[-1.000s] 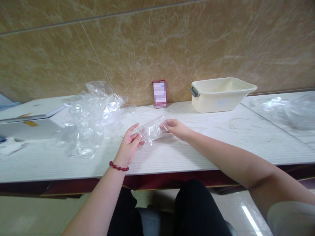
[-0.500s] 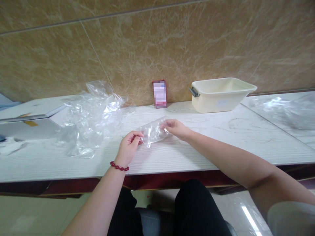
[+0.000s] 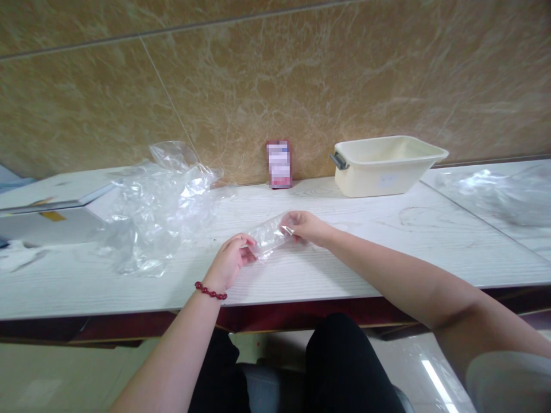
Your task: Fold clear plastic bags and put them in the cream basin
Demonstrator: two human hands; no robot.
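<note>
A small clear plastic bag (image 3: pixel 270 236), flattened into a narrow strip, is held just above the white tabletop between my two hands. My right hand (image 3: pixel 303 225) pinches its right end between thumb and fingers. At the other end, the fingers of my left hand (image 3: pixel 232 258) curl around the bag's edge, with a red bead bracelet on that wrist. To the left of my left hand lies a loose heap of crumpled clear plastic bags (image 3: pixel 159 212).
A cream plastic bin (image 3: pixel 379 178) with a grey latch stands at the back right. A phone-like object (image 3: pixel 279 165) with a blurred screen leans on the marbled wall. More clear plastic (image 3: pixel 508 192) lies far right, and a white box (image 3: pixel 55 221) far left.
My left hand has shifted its grip, its fingers now more parted around the bag's end. The bag's far edge has dropped slightly, while my right hand stays nearly in place.
</note>
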